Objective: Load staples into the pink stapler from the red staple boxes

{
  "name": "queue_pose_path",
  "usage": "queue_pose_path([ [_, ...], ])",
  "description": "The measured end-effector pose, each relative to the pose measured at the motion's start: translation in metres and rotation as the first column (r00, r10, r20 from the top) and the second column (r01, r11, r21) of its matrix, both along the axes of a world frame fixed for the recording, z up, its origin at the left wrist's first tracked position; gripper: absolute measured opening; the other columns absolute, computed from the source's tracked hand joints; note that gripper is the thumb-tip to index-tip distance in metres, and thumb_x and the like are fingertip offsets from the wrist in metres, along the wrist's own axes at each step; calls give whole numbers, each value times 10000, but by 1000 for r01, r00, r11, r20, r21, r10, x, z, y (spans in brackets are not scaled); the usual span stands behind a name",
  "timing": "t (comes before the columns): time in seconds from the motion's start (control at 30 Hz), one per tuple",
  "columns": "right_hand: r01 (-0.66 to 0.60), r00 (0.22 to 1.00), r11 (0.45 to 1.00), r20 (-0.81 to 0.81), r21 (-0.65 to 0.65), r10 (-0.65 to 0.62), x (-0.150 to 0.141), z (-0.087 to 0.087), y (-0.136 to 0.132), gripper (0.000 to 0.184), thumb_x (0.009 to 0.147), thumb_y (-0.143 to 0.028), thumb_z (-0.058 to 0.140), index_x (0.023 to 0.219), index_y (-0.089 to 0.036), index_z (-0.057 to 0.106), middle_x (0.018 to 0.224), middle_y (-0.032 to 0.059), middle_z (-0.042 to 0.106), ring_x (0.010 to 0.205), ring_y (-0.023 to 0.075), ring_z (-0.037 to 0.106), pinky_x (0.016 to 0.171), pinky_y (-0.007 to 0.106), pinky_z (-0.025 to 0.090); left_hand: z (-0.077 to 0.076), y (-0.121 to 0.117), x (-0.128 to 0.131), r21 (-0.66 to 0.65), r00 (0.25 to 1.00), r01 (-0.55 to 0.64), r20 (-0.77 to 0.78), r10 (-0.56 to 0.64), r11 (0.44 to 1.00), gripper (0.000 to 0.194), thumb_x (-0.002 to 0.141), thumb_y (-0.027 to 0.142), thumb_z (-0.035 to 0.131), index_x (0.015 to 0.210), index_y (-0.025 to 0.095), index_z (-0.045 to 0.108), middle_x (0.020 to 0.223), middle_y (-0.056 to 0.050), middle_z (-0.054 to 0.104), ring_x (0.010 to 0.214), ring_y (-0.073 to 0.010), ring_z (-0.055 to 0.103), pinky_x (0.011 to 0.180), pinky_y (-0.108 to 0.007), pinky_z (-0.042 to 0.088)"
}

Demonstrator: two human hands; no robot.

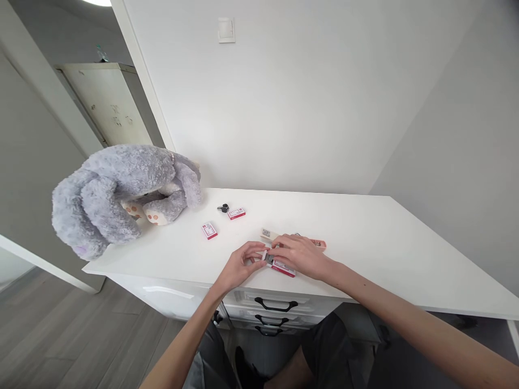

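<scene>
A small red-and-white box (285,268) lies near the front edge of the white tabletop, its inner tray slid out toward the left. Something grey shows in that tray. My left hand (242,265) is closed at the tray's left end, thumb and fingertips pinching it. From the right, my right hand (302,254) reaches over the box with bent fingers meeting at the tray; whatever is between them is too small to make out. Behind that hand are a cream strip with a printed code (268,234) and a pink item (319,245), both partly covered.
Two more red-and-white boxes, one nearer (210,230) and one farther back (236,213), lie to the left beside a small black object (223,208). A large grey plush toy (133,173) occupies the left end. Drawers with black handles (276,304) are below the tabletop's front edge.
</scene>
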State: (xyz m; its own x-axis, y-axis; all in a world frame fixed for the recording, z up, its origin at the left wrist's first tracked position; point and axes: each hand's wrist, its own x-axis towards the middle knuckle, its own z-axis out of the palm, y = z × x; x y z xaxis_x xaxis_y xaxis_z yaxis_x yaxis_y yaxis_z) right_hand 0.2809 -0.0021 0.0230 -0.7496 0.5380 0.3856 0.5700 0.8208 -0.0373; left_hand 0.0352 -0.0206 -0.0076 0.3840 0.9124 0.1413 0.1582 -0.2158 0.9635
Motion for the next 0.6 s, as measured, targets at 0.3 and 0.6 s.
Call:
queue_pose_path([
  [0.3, 83, 993, 980, -69, -179, -97, 11, 5, -15, 302, 1046, -451, 512, 1247, -277, 655, 1189, 87, 696, 1001, 247, 685, 795, 378, 549, -1, 0, 2, 25, 999, -44, -29, 45, 999, 438, 848, 384, 777, 1221, 211, 626, 1308, -97, 690, 1001, -180, 703, 1001, -407, 554],
  [0.6, 112, 968, 942, -179, -317, -175, 18, -39, -23, 354, 1004, -411, 582, 1333, -280, 583, 1309, 105, 652, 1231, 299, 624, 924, 455, 590, 2, -5, 7, 119, 974, -75, -204, 98, 990, 421, 812, 473, 797, 1150, 252, 676, 1196, -36, 749, 1062, -217, 708, 961, -372, 551],
])
